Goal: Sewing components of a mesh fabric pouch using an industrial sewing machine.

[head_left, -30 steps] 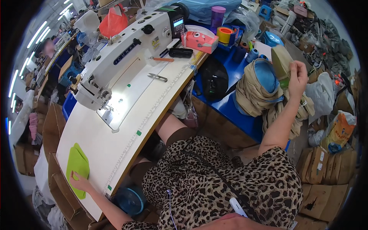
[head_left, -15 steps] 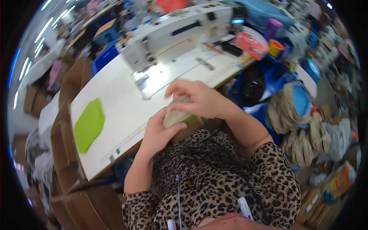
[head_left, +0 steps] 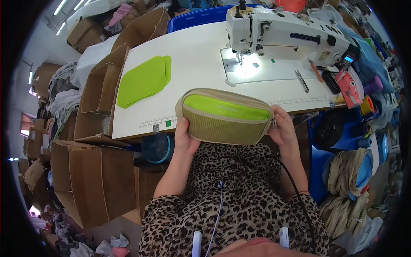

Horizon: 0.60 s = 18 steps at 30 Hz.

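Observation:
My left hand (head_left: 186, 139) grips the left end of a zippered fabric pouch (head_left: 222, 126), olive with a lime top panel and beige trim. My right hand (head_left: 281, 124) holds its right end by the zipper pull. The pouch is level above my lap at the table's front edge. Behind it, flat lime green rounded pieces (head_left: 141, 83) lie overlapping on the white table (head_left: 184, 55). A white sewing machine (head_left: 287, 43) stands behind on the right, its lamp lit over the needle plate.
Snips (head_left: 302, 81), an orange-handled tool (head_left: 315, 70) and a pink box (head_left: 349, 88) lie right of the plate. A blue board (head_left: 317, 167) holds a black bag and beige fabric rolls (head_left: 346, 171) at right. Cardboard boxes (head_left: 98, 184) crowd the left, beside a blue bucket (head_left: 156, 150).
My right hand has brought the pouch from the right side to my front. My left hand has left the lime pieces and now holds it too. The view has swung toward the table.

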Tool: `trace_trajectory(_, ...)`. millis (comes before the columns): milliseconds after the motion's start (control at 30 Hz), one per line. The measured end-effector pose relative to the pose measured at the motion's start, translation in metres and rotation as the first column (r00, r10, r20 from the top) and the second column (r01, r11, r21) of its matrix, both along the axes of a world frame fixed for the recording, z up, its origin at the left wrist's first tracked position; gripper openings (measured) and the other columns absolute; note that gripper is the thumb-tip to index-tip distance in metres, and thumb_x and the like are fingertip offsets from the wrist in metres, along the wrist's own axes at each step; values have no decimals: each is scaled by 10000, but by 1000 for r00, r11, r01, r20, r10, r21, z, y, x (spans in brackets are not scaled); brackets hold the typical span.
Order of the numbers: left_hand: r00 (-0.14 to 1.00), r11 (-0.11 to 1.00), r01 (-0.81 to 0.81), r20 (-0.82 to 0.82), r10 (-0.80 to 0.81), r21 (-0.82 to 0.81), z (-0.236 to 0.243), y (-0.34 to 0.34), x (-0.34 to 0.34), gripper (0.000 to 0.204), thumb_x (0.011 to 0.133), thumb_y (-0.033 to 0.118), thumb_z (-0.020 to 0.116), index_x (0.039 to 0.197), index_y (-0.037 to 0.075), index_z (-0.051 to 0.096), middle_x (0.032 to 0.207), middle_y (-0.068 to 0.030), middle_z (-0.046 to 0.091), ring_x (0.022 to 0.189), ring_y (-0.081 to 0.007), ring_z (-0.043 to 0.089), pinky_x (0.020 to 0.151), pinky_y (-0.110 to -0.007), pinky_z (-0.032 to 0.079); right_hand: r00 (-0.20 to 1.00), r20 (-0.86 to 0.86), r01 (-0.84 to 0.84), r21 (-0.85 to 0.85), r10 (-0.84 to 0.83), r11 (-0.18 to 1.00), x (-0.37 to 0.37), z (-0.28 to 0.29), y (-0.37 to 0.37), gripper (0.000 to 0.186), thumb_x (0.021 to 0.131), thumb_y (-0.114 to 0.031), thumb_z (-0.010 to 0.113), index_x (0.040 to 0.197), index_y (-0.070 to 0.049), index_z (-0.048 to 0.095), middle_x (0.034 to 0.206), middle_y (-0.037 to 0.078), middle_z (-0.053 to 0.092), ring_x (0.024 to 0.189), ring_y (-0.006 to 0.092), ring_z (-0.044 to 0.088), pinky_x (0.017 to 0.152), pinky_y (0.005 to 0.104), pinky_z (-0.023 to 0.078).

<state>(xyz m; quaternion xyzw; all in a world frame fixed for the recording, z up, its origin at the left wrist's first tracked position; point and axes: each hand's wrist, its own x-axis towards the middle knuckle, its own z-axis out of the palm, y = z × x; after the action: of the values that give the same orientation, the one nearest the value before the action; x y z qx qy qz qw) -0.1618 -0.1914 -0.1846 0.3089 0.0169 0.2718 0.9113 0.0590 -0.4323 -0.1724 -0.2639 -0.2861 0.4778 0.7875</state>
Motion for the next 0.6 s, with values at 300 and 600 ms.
trace_trajectory(300,912,911,403,123,-392,-88,-37,35,-29,741,989,542,551,1517,46,395,1537,-154,443,1415,-314,429,1147,-528,379,983,38,182,-129,-178,975,-13,37,14,199,996,-92,617,1170,5,608,1074,96,702,939,128,687,794,265,580)
trace_trajectory(600,978,958,171,-76,-193,-231,-14,24,-17,504,1075,365,443,1460,41,467,1464,-165,521,1335,-309,522,1121,-478,433,933,-261,195,-216,-249,957,-19,-9,18,276,1013,-130,581,1268,-27,574,1172,117,677,1037,195,685,881,333,587)
